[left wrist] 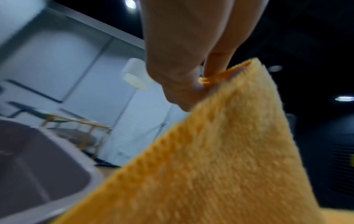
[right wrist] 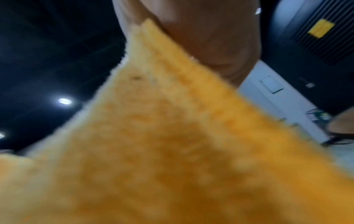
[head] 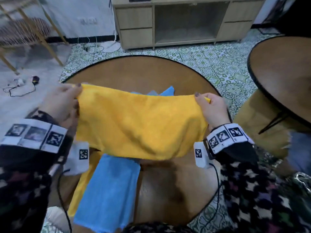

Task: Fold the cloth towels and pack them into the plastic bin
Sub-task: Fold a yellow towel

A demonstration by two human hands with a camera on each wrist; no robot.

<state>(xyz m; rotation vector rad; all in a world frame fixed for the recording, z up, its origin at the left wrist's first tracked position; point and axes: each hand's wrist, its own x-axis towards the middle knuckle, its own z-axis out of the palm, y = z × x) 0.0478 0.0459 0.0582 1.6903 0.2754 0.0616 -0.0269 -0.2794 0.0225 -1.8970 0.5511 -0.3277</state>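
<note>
A yellow towel (head: 139,123) hangs spread in the air above the round wooden table (head: 144,73). My left hand (head: 67,100) pinches its left top corner, my right hand (head: 207,105) its right top corner. In the left wrist view the yellow towel (left wrist: 220,151) hangs from my left hand (left wrist: 201,84). The right wrist view is filled by the yellow towel (right wrist: 162,144), pinched at the top by my right hand (right wrist: 201,45). A folded blue towel (head: 109,195) lies on another yellow towel (head: 79,189) near the table's front edge. A grey plastic bin (left wrist: 38,174) shows only in the left wrist view.
More blue cloth (head: 166,92) peeks out behind the held towel. A second round table (head: 282,73) stands to the right. A wooden cabinet (head: 185,22) is at the back, and cables (head: 20,86) lie on the floor to the left.
</note>
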